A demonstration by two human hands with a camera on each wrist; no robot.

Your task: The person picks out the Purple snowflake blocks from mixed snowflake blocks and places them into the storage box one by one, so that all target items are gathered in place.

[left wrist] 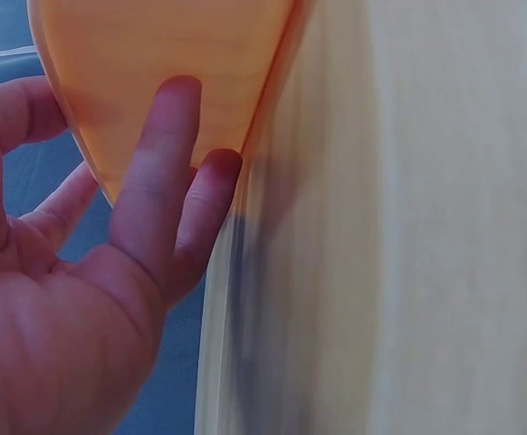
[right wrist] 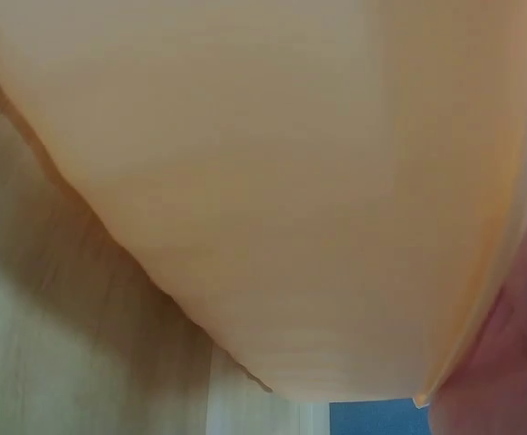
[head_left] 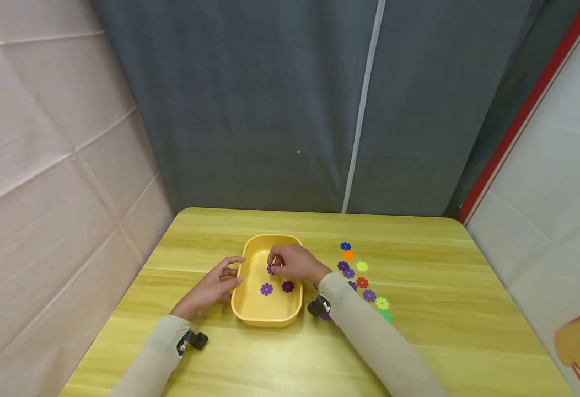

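Right hand: the right hand (head_left: 297,263) is hovering over the yellow tray (head_left: 250,311), its fingertips pinching a purple flower disc (head_left: 272,269) above the tray's floor.
Left hand: the left hand (head_left: 214,285) is resting against the tray's left wall, fingers fairly straight and pressing on the outside; in the left wrist view the fingers (left wrist: 155,181) are lying flat on the tray's (left wrist: 164,54) orange-yellow side.
Tray: it is sitting on the wooden table (head_left: 444,331), near its middle, with two more purple discs (head_left: 267,289) lying flat on its floor, just beside each other.
Loose pieces: a scatter of flower discs (head_left: 361,267) is lying on the table to the right of the tray, in blue, orange, purple, red, yellow-green and green.
Right wrist view: the tray's wall (right wrist: 273,181) is filling almost the whole picture, too close to show the fingers.
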